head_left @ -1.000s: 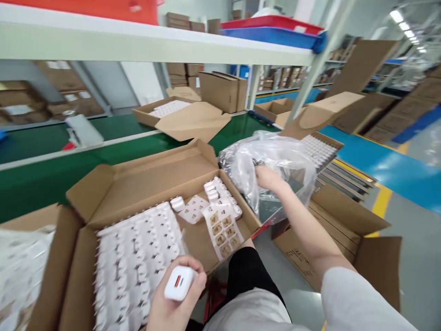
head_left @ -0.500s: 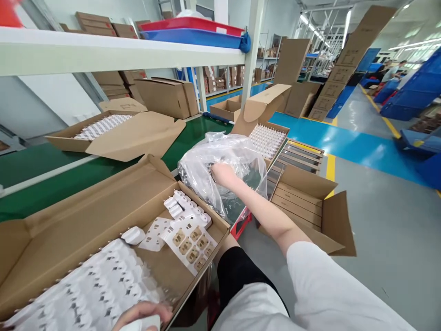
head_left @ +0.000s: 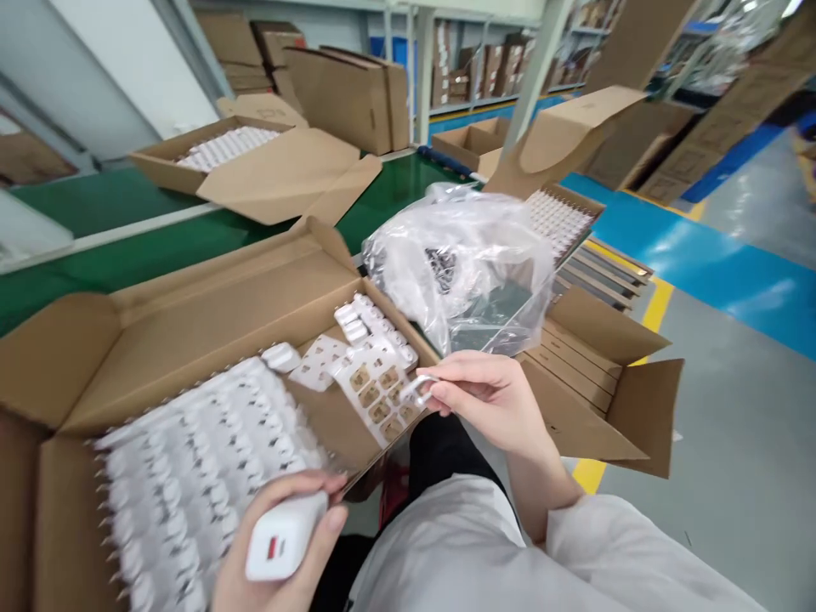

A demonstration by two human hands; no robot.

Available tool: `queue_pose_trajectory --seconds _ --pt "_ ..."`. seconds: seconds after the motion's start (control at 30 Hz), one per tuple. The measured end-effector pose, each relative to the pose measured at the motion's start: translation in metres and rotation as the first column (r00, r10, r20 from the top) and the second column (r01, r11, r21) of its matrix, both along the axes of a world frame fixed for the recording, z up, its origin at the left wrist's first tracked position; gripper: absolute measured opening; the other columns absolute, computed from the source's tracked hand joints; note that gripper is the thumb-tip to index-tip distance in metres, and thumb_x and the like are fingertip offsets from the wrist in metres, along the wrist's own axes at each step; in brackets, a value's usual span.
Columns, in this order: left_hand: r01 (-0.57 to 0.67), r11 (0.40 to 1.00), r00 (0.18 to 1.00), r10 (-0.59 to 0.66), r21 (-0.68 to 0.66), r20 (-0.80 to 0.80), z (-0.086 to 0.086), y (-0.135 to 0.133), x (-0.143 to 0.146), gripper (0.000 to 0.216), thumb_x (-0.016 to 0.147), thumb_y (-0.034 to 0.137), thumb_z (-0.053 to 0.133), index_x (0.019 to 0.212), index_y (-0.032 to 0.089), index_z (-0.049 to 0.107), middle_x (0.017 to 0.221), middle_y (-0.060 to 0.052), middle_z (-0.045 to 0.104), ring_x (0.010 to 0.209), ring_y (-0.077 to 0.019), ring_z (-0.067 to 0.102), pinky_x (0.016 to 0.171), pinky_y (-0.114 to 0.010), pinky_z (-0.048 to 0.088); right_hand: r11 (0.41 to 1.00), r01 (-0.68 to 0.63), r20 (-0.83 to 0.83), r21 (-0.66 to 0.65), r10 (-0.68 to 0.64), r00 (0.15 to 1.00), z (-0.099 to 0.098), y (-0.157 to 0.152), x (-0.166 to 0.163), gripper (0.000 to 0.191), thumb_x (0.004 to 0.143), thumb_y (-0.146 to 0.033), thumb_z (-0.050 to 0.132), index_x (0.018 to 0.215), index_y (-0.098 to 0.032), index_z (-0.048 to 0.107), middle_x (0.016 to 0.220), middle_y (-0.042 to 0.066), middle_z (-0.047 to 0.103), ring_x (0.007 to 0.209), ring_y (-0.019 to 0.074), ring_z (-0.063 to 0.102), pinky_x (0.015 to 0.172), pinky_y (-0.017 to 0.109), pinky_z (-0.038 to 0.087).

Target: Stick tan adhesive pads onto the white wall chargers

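My left hand point(head_left: 286, 552) is closed around a white charger block point(head_left: 284, 537) with a red port, low in front of my lap. My right hand point(head_left: 490, 395) pinches a small white and clear piece point(head_left: 417, 388) beside the near right corner of the open cardboard box point(head_left: 210, 297). That box holds rows of white chargers point(head_left: 197, 476) in a tray and loose white parts with a die-cut sheet point(head_left: 376, 387) at its right end. A crumpled clear plastic bag point(head_left: 465, 263) with dark small parts inside sits just beyond my right hand.
A green conveyor belt point(head_left: 127, 246) runs behind the box, carrying another open carton of white parts point(head_left: 223, 149). Open cartons point(head_left: 592, 374) stand on the grey floor at right, one with a white tray point(head_left: 561, 217). More cardboard boxes are stacked at the back.
My right hand has pulled out of the plastic bag and come back toward me, now pinching a small piece. The left hand with the charger shows again at the bottom.
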State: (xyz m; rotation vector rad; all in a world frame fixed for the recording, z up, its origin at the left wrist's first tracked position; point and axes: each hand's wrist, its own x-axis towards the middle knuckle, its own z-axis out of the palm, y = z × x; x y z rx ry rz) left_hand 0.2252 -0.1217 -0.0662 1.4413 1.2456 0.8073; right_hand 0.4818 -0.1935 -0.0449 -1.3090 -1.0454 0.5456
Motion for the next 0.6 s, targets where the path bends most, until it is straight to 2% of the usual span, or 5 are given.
queue_pose_trajectory --seconds 0.13,0.2,0.27,0.43,0.6 --pt "0.090 0.996 0.992 -0.090 0.000 0.089 0.017 -0.016 0.019 0.015 0.085 0.028 0.083 0.088 0.025 0.068 0.094 0.000 0.077 0.091 -0.0211 0.074 0.087 -0.030 0.059 0.959 -0.282 -0.270 0.020 0.277 0.922 0.005 0.002 -0.030 0.018 0.097 -0.037 0.084 0.113 -0.029 0.090 0.078 0.001 0.080 0.053 0.0130 0.075 0.045 0.019 0.061" --pt "0.193 0.981 0.973 -0.189 -0.014 0.129 0.020 -0.017 0.020 0.015 0.086 0.027 0.081 0.088 0.022 0.067 0.091 -0.002 0.074 0.081 -0.0186 0.070 0.078 -0.028 0.056 0.922 -0.385 -0.395 0.040 0.368 0.842 0.009 0.003 -0.041 0.013 0.098 -0.027 0.083 0.108 -0.032 0.091 0.083 0.000 0.081 0.056 0.0127 0.078 0.047 0.017 0.062" --pt "0.275 0.960 0.955 -0.267 -0.052 0.128 0.022 -0.017 0.018 0.018 0.086 0.028 0.081 0.090 0.021 0.065 0.087 -0.002 0.070 0.075 -0.0172 0.065 0.072 -0.027 0.053 0.891 -0.452 -0.475 0.030 0.411 0.778 0.012 0.004 -0.047 0.020 0.099 -0.022 0.082 0.112 -0.036 0.090 0.084 0.000 0.081 0.059 0.0130 0.080 0.049 0.015 0.064" --pt "0.293 0.949 0.949 -0.275 -0.116 0.154 0.024 -0.021 0.012 0.021 0.088 0.032 0.077 0.092 0.023 0.058 0.077 0.001 0.065 0.066 -0.0152 0.059 0.066 -0.027 0.048 0.823 -0.568 -0.457 -0.009 0.502 0.734 0.013 0.004 -0.057 0.022 0.100 -0.022 0.080 0.114 -0.035 0.090 0.082 0.001 0.076 0.056 0.0120 0.077 0.049 0.016 0.065" --pt "0.191 0.981 0.978 -0.186 -0.040 0.094 0.020 -0.024 0.013 0.016 0.084 0.026 0.073 0.090 0.024 0.059 0.071 0.002 0.064 0.067 -0.0177 0.060 0.065 -0.029 0.047 0.817 -0.576 -0.369 -0.024 0.529 0.764 0.008 0.006 -0.070 0.032 0.103 -0.017 0.074 0.123 -0.037 0.088 0.092 0.003 0.073 0.062 0.0117 0.079 0.056 0.018 0.069"
